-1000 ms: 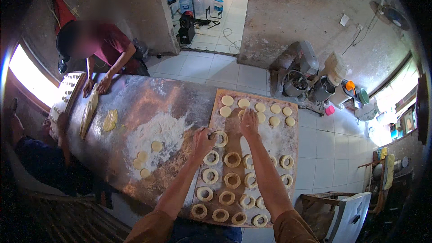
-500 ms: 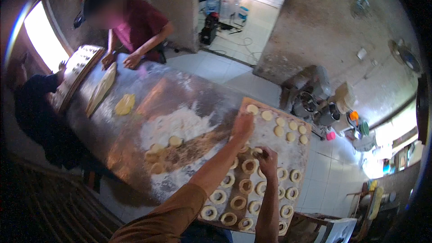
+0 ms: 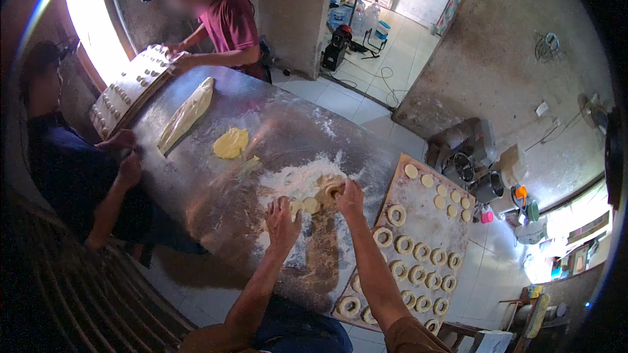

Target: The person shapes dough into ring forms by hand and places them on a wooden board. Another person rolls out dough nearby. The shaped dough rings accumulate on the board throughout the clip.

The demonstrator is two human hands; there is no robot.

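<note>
My left hand (image 3: 282, 225) lies over the floured patch (image 3: 301, 173), fingers bent but apart, touching pale dough rounds (image 3: 311, 204). My right hand (image 3: 350, 199) is closed on a dough ring (image 3: 332, 189) just to the right of those rounds. Beside it on the right, a floury board (image 3: 392, 189) carries several dough rings (image 3: 405, 245) and several small dough rounds (image 3: 428, 180). Farther up the metal table (image 3: 216, 229) lie a long folded strip of dough (image 3: 186, 114) and a yellow dough piece (image 3: 230, 144).
A person in maroon (image 3: 229, 33) works at a long board with small pieces (image 3: 131, 91) at the far left. A person in dark blue (image 3: 65, 176) stands at the left. Buckets (image 3: 487, 186) line the right wall; a doorway (image 3: 386, 46) lies behind the table.
Both my hands have moved left from the board onto the floured table. The view has turned. The maroon-shirted person's hands have left the long dough strip for the board with small pieces.
</note>
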